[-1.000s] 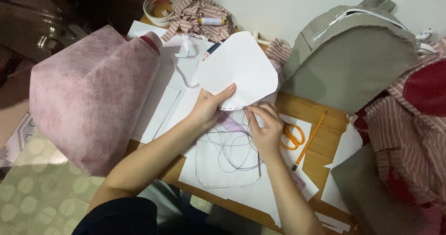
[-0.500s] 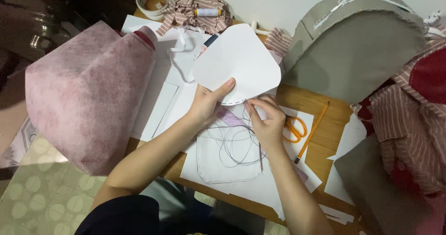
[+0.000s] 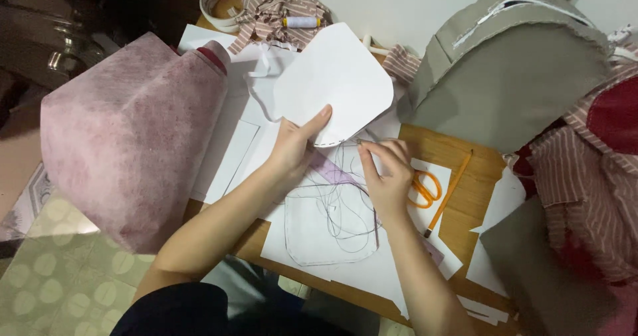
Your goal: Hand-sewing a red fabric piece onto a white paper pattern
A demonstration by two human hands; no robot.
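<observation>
My left hand (image 3: pixel 296 146) grips the lower edge of a white cut-out piece (image 3: pixel 335 83) with rounded corners, lifted above the table. My right hand (image 3: pixel 389 173) pinches something thin, apparently a needle, at that piece's bottom edge. Dark thread (image 3: pixel 342 203) trails from there in loose loops over a white sheet with a pocket-shaped outline (image 3: pixel 329 233) drawn on it. Orange-handled scissors (image 3: pixel 425 186) lie just right of my right hand, and an orange pencil (image 3: pixel 450 193) lies beside them.
A pink fabric box shape (image 3: pixel 133 136) stands at the left. A grey bag panel with a zip (image 3: pixel 512 77) leans at the back right. Striped red cloth (image 3: pixel 585 176), a thread spool (image 3: pixel 300 22) and a tape roll (image 3: pixel 219 3) surround the wooden table (image 3: pixel 465 150).
My right hand has shifted slightly and pulled the thread, with the loops now spread lower over the sheet. The white piece stays in my left hand.
</observation>
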